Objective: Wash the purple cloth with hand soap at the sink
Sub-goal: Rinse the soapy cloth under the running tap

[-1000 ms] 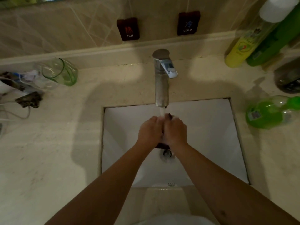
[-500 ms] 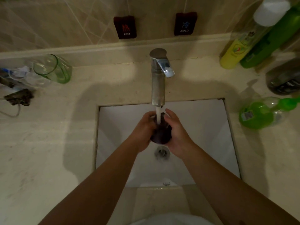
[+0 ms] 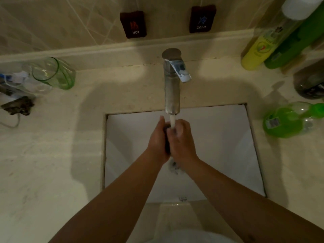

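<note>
The purple cloth (image 3: 167, 142) shows only as a dark sliver, bunched and squeezed between my two hands. My left hand (image 3: 157, 141) and my right hand (image 3: 181, 139) press together around it over the white sink basin (image 3: 219, 146). Water runs from the metal faucet (image 3: 172, 88) straight onto the top of the cloth and my fingers. A hand soap bottle (image 3: 289, 120) with green liquid lies on its side on the counter to the right of the basin.
A green glass (image 3: 56, 74) and small toiletries (image 3: 17, 106) sit on the counter at the left. Yellow and green bottles (image 3: 263, 48) and a dark container (image 3: 310, 83) stand at the back right. The drain (image 3: 174, 166) lies below my hands.
Half a second ago my hands were apart with the balled cloth showing under the stream. They have closed together again, hiding most of the cloth.
</note>
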